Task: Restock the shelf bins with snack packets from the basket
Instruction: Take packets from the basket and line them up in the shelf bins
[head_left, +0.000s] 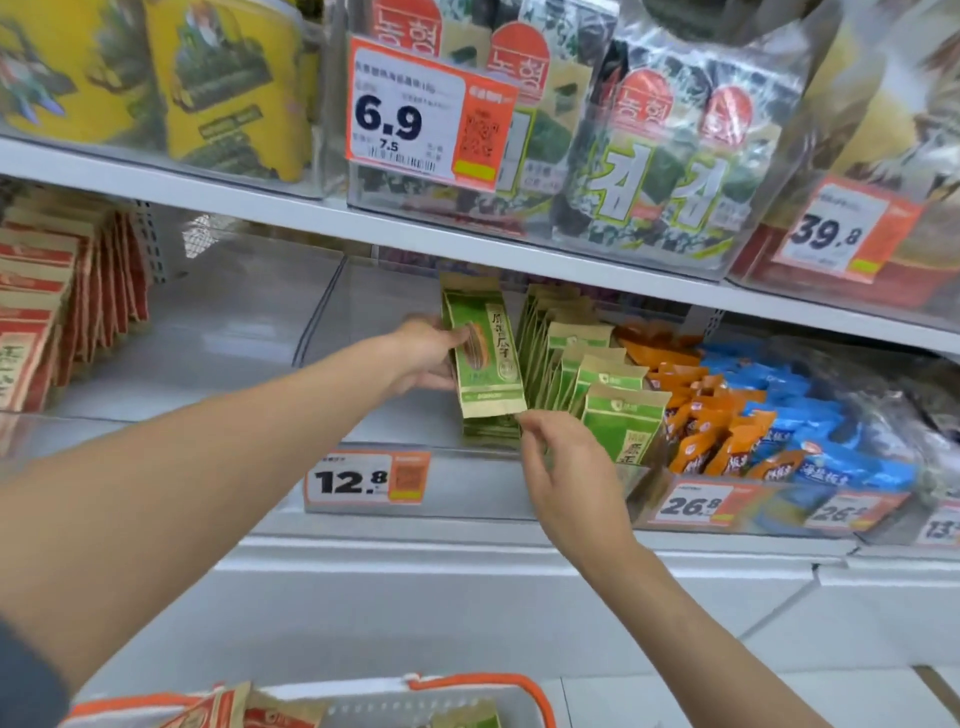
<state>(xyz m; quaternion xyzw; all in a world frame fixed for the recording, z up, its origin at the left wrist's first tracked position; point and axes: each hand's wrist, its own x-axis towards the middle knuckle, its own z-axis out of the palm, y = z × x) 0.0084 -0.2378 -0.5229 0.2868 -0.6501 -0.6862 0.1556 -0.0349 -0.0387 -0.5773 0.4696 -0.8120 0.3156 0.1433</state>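
Fingers (458, 338) of left hand (426, 356) and right hand (566, 478) hold one green packet (492, 366).

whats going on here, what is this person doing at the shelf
A person is restocking a store shelf. The left hand grips a green seed packet and stands it upright in the clear bin above the 12.8 price tag, just left of a row of matching green packets. The right hand seems to pinch the packet's lower corner to steady it. The orange-rimmed basket below holds more packets.
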